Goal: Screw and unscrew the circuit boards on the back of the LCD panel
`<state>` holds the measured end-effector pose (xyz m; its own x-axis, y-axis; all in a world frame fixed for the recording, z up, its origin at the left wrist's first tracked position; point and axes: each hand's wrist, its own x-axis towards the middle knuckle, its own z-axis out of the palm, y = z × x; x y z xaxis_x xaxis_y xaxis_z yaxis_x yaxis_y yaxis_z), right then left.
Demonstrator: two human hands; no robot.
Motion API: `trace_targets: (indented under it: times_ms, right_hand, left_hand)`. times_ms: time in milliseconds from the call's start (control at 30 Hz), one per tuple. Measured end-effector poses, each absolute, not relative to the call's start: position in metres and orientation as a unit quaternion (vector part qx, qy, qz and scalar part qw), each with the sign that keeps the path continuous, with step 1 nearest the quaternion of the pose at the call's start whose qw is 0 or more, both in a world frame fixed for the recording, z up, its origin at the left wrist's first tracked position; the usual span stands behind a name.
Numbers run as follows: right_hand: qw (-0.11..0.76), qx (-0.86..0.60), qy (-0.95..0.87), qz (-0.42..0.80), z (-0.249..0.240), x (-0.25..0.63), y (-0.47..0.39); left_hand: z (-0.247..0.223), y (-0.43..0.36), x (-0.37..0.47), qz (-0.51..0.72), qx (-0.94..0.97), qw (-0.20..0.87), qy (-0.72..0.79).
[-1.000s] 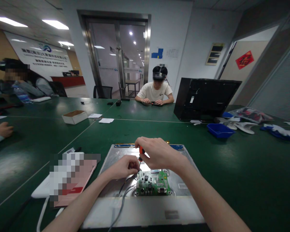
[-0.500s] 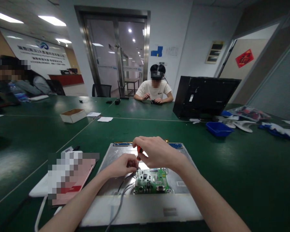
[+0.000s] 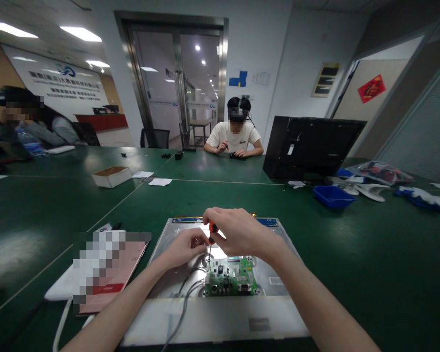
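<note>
My right hand [image 3: 238, 232] grips a red and black screwdriver [image 3: 213, 227] from above, its shaft pointing down at the upper left corner of a green circuit board [image 3: 231, 278]. Just left of the shaft is my left hand [image 3: 187, 248], fingers curled near the screwdriver; whether its fingertips hold anything is too small to tell. The board lies on a silvery metal panel [image 3: 278, 283] with a blue strip along its far edge. Grey and black cables [image 3: 185, 305] run from the board's left side towards me.
A pink booklet [image 3: 132, 259] and a white device [image 3: 58, 283] lie left of the panel. Farther off are an open box [image 3: 112, 177], a blue tray [image 3: 333, 196], a black monitor [image 3: 311, 146] and gloves [image 3: 423, 199]. One person sits opposite, another at far left.
My left hand has lifted slightly away from the board's corner, so the screwdriver's shaft shows more. My right hand has hardly moved.
</note>
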<state>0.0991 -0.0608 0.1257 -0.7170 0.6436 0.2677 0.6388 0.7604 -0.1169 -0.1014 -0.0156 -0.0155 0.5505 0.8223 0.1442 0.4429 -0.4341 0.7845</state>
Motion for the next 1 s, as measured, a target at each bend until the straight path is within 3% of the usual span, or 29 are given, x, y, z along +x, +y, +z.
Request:
trace_targets:
  times_ms: [1000]
  right_hand:
    - [0.147, -0.356, -0.923, -0.005, 0.123, 0.097, -0.058]
  left_hand:
    - [-0.005, -0.026, -0.098, 0.208, 0.817, 0.389, 0.372]
